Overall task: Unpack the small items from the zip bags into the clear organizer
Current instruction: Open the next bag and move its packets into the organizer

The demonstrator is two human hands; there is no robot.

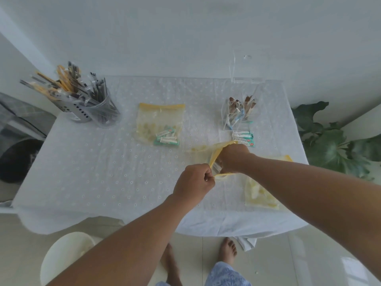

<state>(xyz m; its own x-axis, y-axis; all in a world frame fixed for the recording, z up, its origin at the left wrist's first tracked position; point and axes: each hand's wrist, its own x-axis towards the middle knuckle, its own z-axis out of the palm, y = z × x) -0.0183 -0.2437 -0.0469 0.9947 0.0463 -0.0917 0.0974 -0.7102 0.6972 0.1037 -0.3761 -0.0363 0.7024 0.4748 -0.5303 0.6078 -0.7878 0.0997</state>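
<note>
Here the left hand [193, 181] is closed in a pinch on the yellow zip edge of the held zip bag [214, 156], just above the table [103, 162], while the right hand [234, 156] is pushed inside its mouth; whether those fingers have closed on anything cannot be told. The bag looks thin, soft and slippery, so the stiffer zip strip seems the sensible place to hold. Its contents should be light and easy to scatter. The clear organizer [239, 114] stands just beyond, with sticks and small packets upright in its compartments and more packets [243, 139] in front, possibly in its low front compartment. A second bag [159, 124] lies flat mid-table, still holding packets and pale pieces. A third bag [261, 193] lies under the right forearm.
</note>
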